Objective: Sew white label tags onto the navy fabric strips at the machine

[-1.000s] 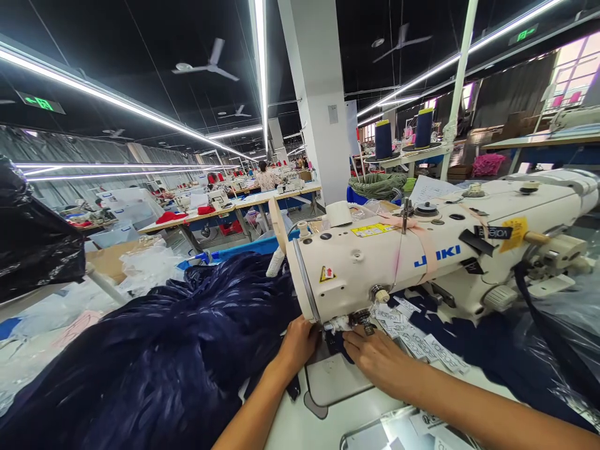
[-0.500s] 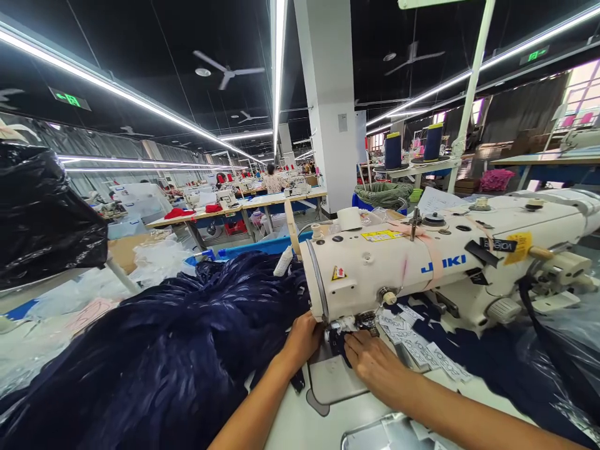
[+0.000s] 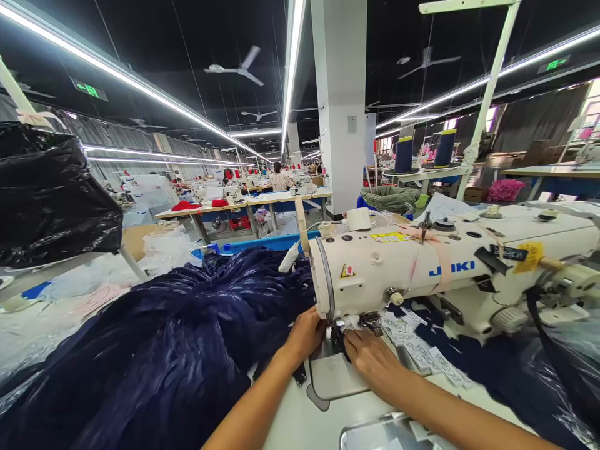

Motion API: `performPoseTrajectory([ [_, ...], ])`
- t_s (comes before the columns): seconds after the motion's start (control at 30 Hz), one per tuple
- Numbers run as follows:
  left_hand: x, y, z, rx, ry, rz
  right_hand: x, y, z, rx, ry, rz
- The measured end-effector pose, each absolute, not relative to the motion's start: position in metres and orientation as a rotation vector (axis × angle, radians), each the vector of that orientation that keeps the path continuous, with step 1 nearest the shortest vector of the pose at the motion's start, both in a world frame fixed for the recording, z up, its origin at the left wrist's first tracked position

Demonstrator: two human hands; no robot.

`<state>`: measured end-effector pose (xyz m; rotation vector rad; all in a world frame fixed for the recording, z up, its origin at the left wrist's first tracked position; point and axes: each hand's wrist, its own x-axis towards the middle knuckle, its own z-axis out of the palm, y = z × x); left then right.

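Observation:
A white sewing machine (image 3: 370, 275) spans the right half of the view, its head above a metal plate (image 3: 335, 378). By the needle area, a small dark navy fabric piece (image 3: 336, 340) lies between my two hands. My left hand (image 3: 304, 337) is at its left side, fingers curled in, with the tips partly hidden under the machine head. On the right, my right hand (image 3: 370, 356) presses closed fingers against the same piece. A large heap of navy fabric (image 3: 178, 337) lies left of my left arm. White printed labels (image 3: 445, 364) are spread right of my right hand.
A clear-lidded tray (image 3: 370, 431) sits at the front edge near my right forearm. More navy fabric (image 3: 510, 369) lies at right. A black plastic bag (image 3: 56, 194) hangs at left. Thread cones (image 3: 404, 155) stand behind the machine. People sit at farther tables.
The whole view has shifted slightly, so the scene sits a little farther right. Both hands stay beside the needle area with hardly any visible movement.

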<state>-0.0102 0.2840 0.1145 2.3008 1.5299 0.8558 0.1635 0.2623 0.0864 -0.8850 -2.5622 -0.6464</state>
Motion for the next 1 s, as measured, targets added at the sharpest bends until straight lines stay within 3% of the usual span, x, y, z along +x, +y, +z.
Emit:
performPoseTrajectory([
  [0.63,-0.011,0.287,0.112,2.3,1.672,0.756,0.187,0.28,0.114,-0.911,-2.573,-0.561],
  [1.0,-0.01,0.286,0.108,2.288,1.669,0.809,0.188,0.282,0.103,-0.924,-2.536,-0.442],
])
